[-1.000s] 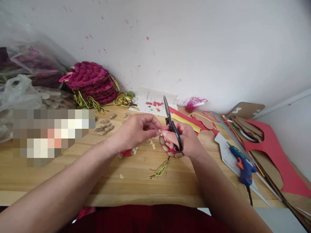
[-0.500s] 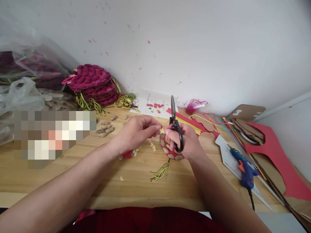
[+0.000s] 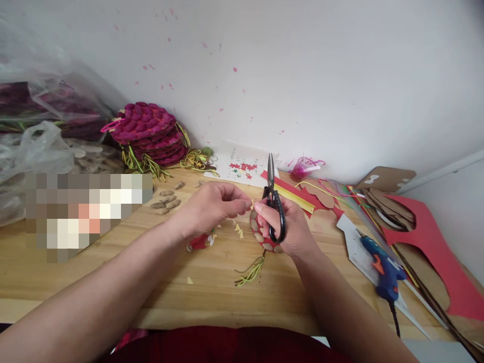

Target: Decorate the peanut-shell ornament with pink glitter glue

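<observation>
Your left hand (image 3: 224,206) pinches a small yellow piece (image 3: 252,204), fingers narrow, against your right hand (image 3: 293,224), near the red disc (image 3: 259,234) midway between the counter's (image 3: 170,297) front and back edges. Your right fingers hold scissors (image 3: 270,186), blades pointing away, probably sparing your fingertips.

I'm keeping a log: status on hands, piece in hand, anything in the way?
Left hand pinches small yellow piece. Right hand grips scissors, blades upward in view. Right hand partly hides red disc.
</observation>
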A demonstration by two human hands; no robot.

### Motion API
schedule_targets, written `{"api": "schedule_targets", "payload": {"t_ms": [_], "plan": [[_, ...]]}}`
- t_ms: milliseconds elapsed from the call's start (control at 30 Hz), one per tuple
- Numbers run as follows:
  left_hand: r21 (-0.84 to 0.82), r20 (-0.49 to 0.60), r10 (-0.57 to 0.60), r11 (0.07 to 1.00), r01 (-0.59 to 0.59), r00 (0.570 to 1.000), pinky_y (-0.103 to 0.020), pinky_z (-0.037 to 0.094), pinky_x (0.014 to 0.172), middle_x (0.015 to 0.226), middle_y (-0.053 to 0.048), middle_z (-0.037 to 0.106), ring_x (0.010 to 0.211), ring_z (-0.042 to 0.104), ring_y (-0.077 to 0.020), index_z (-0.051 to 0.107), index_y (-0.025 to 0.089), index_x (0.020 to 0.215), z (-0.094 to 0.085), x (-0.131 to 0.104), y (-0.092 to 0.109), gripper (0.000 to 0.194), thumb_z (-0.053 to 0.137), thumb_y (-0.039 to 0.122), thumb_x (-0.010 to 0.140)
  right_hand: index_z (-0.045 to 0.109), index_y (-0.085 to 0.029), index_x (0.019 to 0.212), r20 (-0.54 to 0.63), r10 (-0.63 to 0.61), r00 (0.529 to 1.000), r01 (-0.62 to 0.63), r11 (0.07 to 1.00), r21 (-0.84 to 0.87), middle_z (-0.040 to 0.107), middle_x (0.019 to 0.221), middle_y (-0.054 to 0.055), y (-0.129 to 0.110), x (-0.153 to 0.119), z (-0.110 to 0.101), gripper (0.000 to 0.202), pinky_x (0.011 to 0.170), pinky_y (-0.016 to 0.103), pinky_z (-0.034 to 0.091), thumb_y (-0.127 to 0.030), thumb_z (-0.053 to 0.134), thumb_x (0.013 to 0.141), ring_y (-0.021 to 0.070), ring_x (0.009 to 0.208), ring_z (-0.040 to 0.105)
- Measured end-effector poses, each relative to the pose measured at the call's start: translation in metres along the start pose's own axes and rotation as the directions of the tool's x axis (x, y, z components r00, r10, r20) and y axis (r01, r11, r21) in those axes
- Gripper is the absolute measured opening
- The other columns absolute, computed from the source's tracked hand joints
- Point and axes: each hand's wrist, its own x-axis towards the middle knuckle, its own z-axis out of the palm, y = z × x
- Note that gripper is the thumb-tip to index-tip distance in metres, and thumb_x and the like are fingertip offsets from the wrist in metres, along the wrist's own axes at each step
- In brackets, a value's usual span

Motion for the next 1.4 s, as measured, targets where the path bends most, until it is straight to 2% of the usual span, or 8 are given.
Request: {"api": "schedule_targets", "payload": {"t_ms": [233, 333, 467, 600, 767, 1000, 1300, 1400], "plan": [[-0.28, -0.053, -0.068, 0.959, 0.051, 0.996, -0.026, 0.05, 0.064, 0.074, -0.007, 0.076, 0.065, 0.065, -0.014, 0.077, 0.017, 0.073, -0.015, 0.006, 0.008, 0.024, 0.088, 0.037, 0.067, 0.054, -0.019, 0.066, 0.138, 0.095, 0.986, -0.078, 0.989, -0.122, 0.047, 0.047, -0.007, -0.015, -0.005, -0.003, 0.047, 0.032, 0.018, 0.03, -0.051, 0.088, 0.067, 0.0063, 0.035, 0.042], [-0.375, -0.082, -0.104, 0.925, 0.066, 0.991, -0.027, 0.053, 0.069, 0.075, -0.007, 0.077, 0.071, 0.069, -0.0151, 0.075, 0.015, 0.073, -0.021, 0.005, 0.013, 0.029, 0.093, 0.035, 0.062, 0.055, -0.018, 0.067, 0.244, 0.089, 0.966, -0.038, 0.978, -0.207, 0.048, 0.049, -0.006, -0.018, -0.006, -0.011, 0.05, 0.034, 0.018, 0.03, -0.059, 0.084, 0.071, 0.0058, 0.037, 0.041], [-0.457, -0.089, -0.116, 0.887, 0.062, 0.989, -0.027, 0.056, 0.073, 0.078, -0.007, 0.078, 0.076, 0.073, -0.0165, 0.074, 0.013, 0.074, -0.027, 0.006, 0.016, 0.034, 0.096, 0.033, 0.058, 0.055, -0.017, 0.071, 0.325, 0.109, 0.939, -0.006, 0.953, -0.303, 0.053, 0.058, -0.003, -0.021, -0.006, -0.019, 0.053, 0.036, 0.018, 0.032, -0.064, 0.079, 0.076, 0.0041, 0.04, 0.042], [-0.462, -0.092, -0.123, 0.885, 0.067, 0.988, -0.025, 0.057, 0.069, 0.074, -0.007, 0.077, 0.071, 0.073, -0.0151, 0.073, 0.013, 0.071, -0.029, 0.006, 0.017, 0.033, 0.097, 0.032, 0.058, 0.052, -0.017, 0.067, 0.289, 0.18, 0.94, -0.074, 0.936, -0.343, 0.054, 0.063, -0.002, -0.017, -0.005, -0.02, 0.055, 0.036, 0.019, 0.032, -0.064, 0.08, 0.074, 0.0042, 0.041, 0.043], [-0.452, -0.092, -0.152, 0.887, 0.095, 0.984, -0.022, 0.057, 0.066, 0.071, -0.007, 0.077, 0.067, 0.072, -0.0133, 0.072, 0.012, 0.072, -0.028, 0.006, 0.018, 0.03, 0.095, 0.028, 0.062, 0.051, -0.018, 0.068, 0.254, 0.211, 0.944, -0.094, 0.909, -0.407, 0.055, 0.06, -0.002, -0.012, -0.002, -0.023, 0.053, 0.037, 0.019, 0.03, -0.063, 0.078, 0.076, 0.0054, 0.042, 0.044], [-0.475, -0.095, -0.155, 0.875, 0.092, 0.983, -0.021, 0.059, 0.066, 0.07, -0.008, 0.077, 0.066, 0.073, -0.0137, 0.073, 0.011, 0.073, -0.028, 0.007, 0.017, 0.019, 0.09, 0.02, 0.069, 0.053, -0.018, 0.066, 0.213, 0.218, 0.952, -0.097, 0.879, -0.468, 0.055, 0.056, -0.003, -0.014, -0.003, -0.023, 0.044, 0.038, 0.019, 0.031, -0.049, 0.083, 0.073, 0.0059, 0.041, 0.044], [-0.478, -0.086, -0.165, 0.872, 0.105, 0.982, -0.02, 0.059, 0.064, 0.07, -0.009, 0.077, 0.064, 0.073, -0.0131, 0.072, 0.01, 0.071, -0.028, 0.006, 0.019, 0.013, 0.084, 0.014, 0.075, 0.056, -0.017, 0.07, 0.212, 0.188, 0.959, -0.059, 0.865, -0.498, 0.057, 0.059, -0.002, -0.004, 0.0, -0.032, 0.036, 0.04, 0.021, 0.029, -0.043, 0.079, 0.081, 0.0058, 0.044, 0.042], [-0.477, -0.089, -0.162, 0.873, 0.1, 0.983, -0.019, 0.059, 0.064, 0.069, -0.009, 0.077, 0.063, 0.073, -0.0129, 0.071, 0.01, 0.071, -0.027, 0.006, 0.02, 0.013, 0.083, 0.013, 0.076, 0.057, -0.017, 0.071, 0.207, 0.196, 0.958, -0.064, 0.856, -0.512, 0.059, 0.062, -0.001, -0.006, 0.0, -0.031, 0.035, 0.041, 0.021, 0.029, -0.044, 0.079, 0.081, 0.0069, 0.046, 0.046]]}}
